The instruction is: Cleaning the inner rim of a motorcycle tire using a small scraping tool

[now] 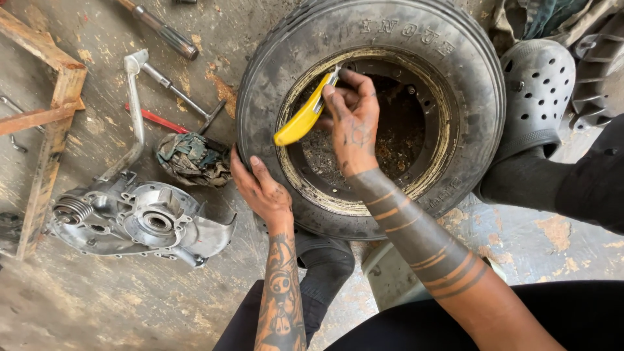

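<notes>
A small black tyre (468,78) on a rusty yellowed rim (445,140) lies flat on the concrete floor in front of me. My right hand (352,120) holds a yellow utility knife (300,118) with its blade end up at the top inner edge of the rim. My left hand (262,188) presses on the tyre's near left sidewall, fingers spread over the rubber. Dirt and debris lie inside the rim's well.
A metal engine casing with a kick lever (133,218) lies left of the tyre, beside a crumpled rag (192,159), a red-handled tool (156,119) and a hammer-like tool (179,94). A rusty angle-iron frame (49,117) stands far left. A grey clog (536,88) rests right of the tyre.
</notes>
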